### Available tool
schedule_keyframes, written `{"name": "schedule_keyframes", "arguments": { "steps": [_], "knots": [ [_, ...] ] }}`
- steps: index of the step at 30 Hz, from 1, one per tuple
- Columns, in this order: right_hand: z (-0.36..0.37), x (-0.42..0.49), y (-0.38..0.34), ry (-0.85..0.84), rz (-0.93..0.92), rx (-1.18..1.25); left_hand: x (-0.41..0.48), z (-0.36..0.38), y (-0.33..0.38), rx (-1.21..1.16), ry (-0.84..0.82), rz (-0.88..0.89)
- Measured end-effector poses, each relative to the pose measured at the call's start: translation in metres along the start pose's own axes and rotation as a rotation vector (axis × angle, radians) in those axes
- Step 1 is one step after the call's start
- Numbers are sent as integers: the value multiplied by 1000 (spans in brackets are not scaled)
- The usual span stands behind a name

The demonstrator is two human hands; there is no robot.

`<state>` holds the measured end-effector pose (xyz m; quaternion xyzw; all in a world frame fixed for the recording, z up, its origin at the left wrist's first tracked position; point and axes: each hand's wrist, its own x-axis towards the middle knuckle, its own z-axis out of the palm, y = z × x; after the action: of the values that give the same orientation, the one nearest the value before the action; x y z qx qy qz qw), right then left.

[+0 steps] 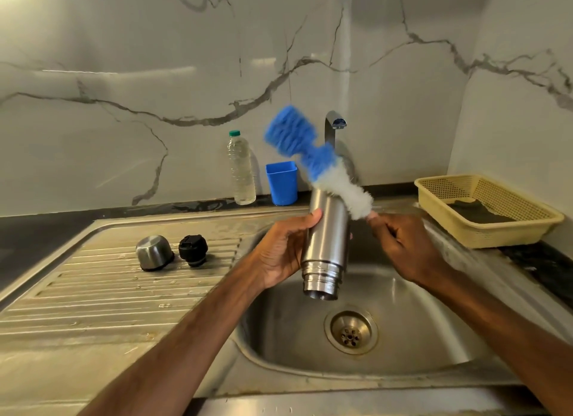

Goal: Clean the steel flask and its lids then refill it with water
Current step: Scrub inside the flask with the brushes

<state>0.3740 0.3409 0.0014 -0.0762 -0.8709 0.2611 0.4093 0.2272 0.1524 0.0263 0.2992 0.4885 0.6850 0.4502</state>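
The steel flask (325, 238) is held over the sink (418, 322), threaded mouth end pointed down toward six o'clock and closed base up at twelve. It is gripped round the body by the left hand (283, 251), fingers wrapped behind and thumb laid up the near side.

At three o'clock from the flask, the right hand (403, 245) is seen clamped on the handle of a bottle brush (310, 155). The brush head, white bristles below and blue above, is slanted up toward eleven o'clock past the flask's base. It is blurred, so contact with the steel cannot be told.

Below, at six o'clock, the drain (351, 332) is seen in the basin floor.

On the ribbed drainboard (108, 291), at nine o'clock from the flask, two lids are laid just beside each other: the steel cap (154, 252) on the left, the black lid (193, 250) on the right.

Against the marble wall, at eleven o'clock, a plastic water bottle (242, 170) and a blue cup (281, 183) are stood upright, with the tap (333, 127) at twelve. On the dark counter (31, 232) at two o'clock, a yellow basket (496, 238) is set with a dark cloth (477, 212) inside.
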Motion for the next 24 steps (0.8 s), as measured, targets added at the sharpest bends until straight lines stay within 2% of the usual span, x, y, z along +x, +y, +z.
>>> {"name": "schedule_keyframes", "arguments": {
  "steps": [2,6,11,15,19,24],
  "knots": [
    [1,2,0,-7,-14,-13,-1,-3,2,-38,-15,12],
    [7,12,1,101,82,72,-2,1,-1,-32,-49,-28],
    [4,-2,-3,-43,-77,36,-2,-1,2,-25,8,13],
    [9,9,4,57,80,67,2,-3,-1,-56,27,-3],
    [9,-5,-5,-51,-62,63,1,0,1,-60,18,26],
    [11,4,-6,-42,61,99,5,-4,3,-123,66,89]
  ]
}}
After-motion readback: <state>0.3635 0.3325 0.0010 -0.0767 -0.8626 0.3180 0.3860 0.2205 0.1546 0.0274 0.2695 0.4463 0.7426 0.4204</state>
